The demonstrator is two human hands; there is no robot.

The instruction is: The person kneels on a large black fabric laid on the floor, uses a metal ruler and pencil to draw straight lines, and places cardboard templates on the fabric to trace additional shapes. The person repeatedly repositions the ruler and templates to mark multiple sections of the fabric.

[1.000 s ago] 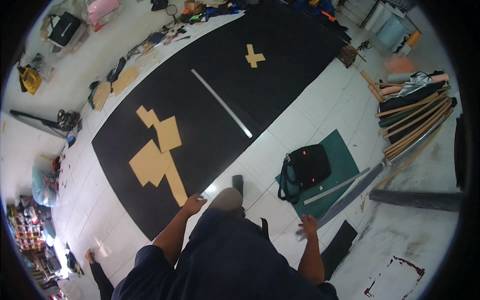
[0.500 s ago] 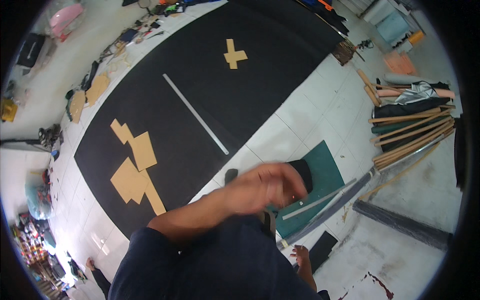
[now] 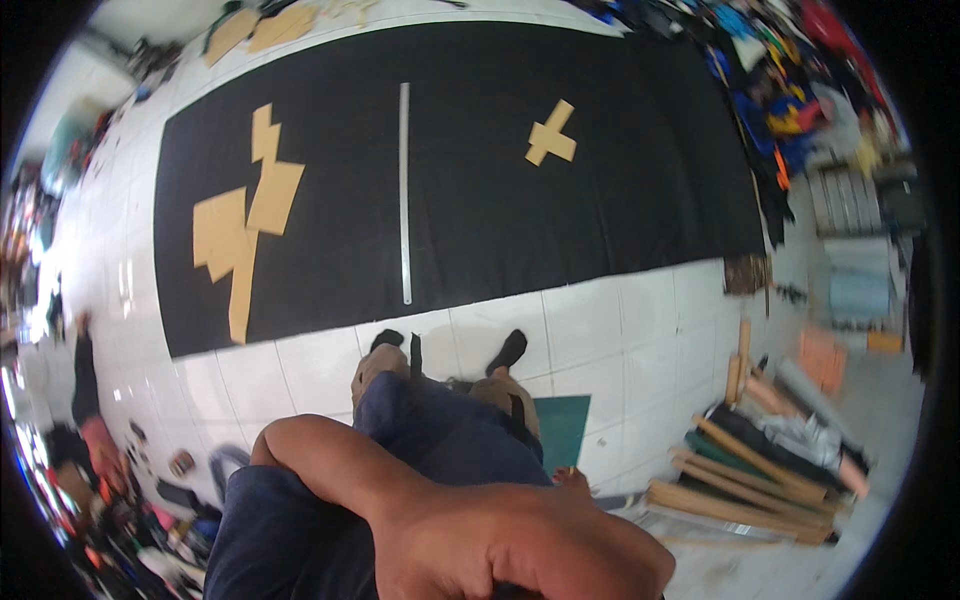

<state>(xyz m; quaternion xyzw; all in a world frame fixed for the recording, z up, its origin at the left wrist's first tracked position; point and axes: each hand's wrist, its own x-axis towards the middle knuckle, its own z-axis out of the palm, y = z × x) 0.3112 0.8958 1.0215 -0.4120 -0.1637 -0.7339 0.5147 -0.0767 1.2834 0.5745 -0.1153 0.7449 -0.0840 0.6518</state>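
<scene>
My left hand is raised close at the lower edge, its back showing across my body; the fingers are hidden, so I cannot tell what they hold. Behind it my right hand shows only partly, fingers loosely apart, with nothing visible in them. In front of my feet lies a large black fabric sheet. A long metal ruler lies across it. To the ruler's left are several overlapping tan card patterns; to its right is a cross-shaped group of tan card patterns.
A green cutting mat lies on the white tiled floor by my feet. Cardboard tubes and rolls of material are piled at the right. Heaped fabrics lie at the far right. Another person's leg shows at the left.
My view has turned, bringing the fabric sheet more squarely ahead. My left hand has moved from over the cutting mat down and closer. The ruler and patterns still lie on the fabric.
</scene>
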